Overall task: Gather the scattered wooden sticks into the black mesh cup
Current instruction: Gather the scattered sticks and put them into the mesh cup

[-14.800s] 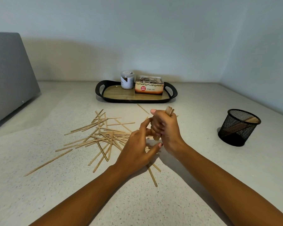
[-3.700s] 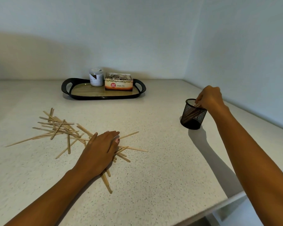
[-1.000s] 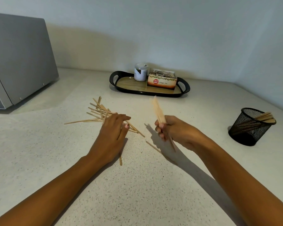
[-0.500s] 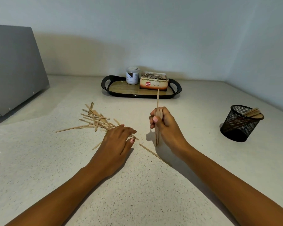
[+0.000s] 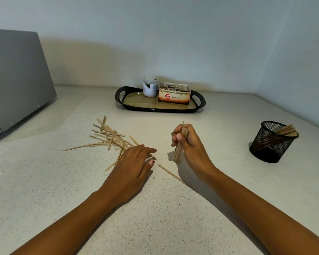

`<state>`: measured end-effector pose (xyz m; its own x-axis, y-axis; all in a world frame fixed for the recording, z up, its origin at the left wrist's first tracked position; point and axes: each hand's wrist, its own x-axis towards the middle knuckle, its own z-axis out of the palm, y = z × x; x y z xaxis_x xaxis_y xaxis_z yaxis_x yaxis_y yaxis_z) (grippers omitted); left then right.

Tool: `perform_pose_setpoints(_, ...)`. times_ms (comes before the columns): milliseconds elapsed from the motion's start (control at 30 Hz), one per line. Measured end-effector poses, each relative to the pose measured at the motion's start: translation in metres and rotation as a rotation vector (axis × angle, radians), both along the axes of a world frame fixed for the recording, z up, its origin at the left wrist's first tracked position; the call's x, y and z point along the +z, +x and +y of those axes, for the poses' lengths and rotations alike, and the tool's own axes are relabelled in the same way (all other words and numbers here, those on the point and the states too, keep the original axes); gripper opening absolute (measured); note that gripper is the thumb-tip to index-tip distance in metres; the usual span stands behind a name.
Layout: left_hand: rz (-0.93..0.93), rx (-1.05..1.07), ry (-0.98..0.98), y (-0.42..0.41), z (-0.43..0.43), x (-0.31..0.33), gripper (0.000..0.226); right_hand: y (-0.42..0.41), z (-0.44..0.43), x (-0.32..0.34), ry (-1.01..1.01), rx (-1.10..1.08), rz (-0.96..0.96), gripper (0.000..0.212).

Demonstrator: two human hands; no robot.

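Several pale wooden sticks [image 5: 107, 137] lie scattered on the speckled counter, left of centre. My left hand [image 5: 134, 162] rests palm down on the near right edge of that pile, fingers spread over a few sticks. My right hand [image 5: 187, 142] is closed around an upright bundle of sticks [image 5: 179, 150], its lower ends touching the counter. One loose stick [image 5: 168, 171] lies between my hands. The black mesh cup [image 5: 273, 142] stands at the right, holding several sticks that lean against its rim.
A black tray [image 5: 122, 97] at the back holds a small white jar [image 5: 150, 86] and a ginger tea box [image 5: 174, 94]. A grey appliance [image 5: 17, 78] fills the left side. Walls meet in a corner behind the cup.
My right hand has stood the bundle upright and pushed the tall stick down level with the others. My left hand stays on the pile's edge.
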<state>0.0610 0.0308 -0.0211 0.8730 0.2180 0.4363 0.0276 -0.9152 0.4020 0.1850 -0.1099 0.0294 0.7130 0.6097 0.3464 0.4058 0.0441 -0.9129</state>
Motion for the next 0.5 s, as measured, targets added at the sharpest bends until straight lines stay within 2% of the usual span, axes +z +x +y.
perform_pose_setpoints(167,0.02,-0.037,-0.035,0.002,-0.004,0.003,0.059,-0.004,0.001,0.009,0.044,0.001,0.024,0.011)
perform_pose_setpoints(267,0.017,-0.108,-0.237,0.005,-0.018,0.013,0.049,-0.01,0.002,0.014,0.085,0.044,0.057,0.013)
perform_pose_setpoints(367,0.006,-0.171,-0.443,0.008,-0.039,0.027,0.057,-0.018,0.001,0.017,0.119,0.118,0.082,0.014)
perform_pose_setpoints(433,-0.022,-0.205,-0.535,0.013,-0.049,0.032,0.048,-0.025,-0.001,0.019,0.152,0.167,0.072,0.013)
perform_pose_setpoints(500,-0.056,-0.23,-0.611,0.017,-0.056,0.036,0.028,-0.03,-0.005,0.022,0.178,0.191,0.039,0.012)
